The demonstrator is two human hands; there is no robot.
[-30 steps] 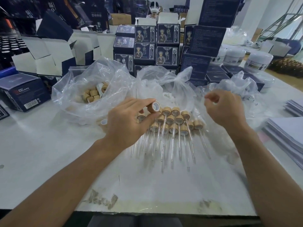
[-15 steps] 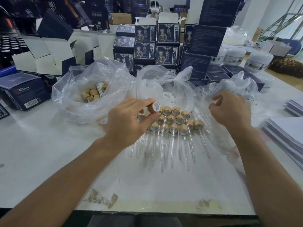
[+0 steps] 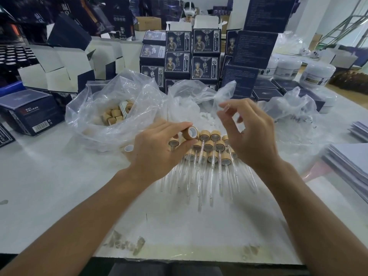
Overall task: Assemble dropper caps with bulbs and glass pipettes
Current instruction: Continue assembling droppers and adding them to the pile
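Left hand fingers pinching wooden cap, right hand fingers loosely curled, hold unclear

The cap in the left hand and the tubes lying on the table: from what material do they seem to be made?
The cap looks like bamboo or light wood with a matte finish, judging by its tan colour; it could be printed plastic. A white lining shows inside. The tubes look like clear glass: see-through, with bright glints, though clear plastic cannot be excluded.
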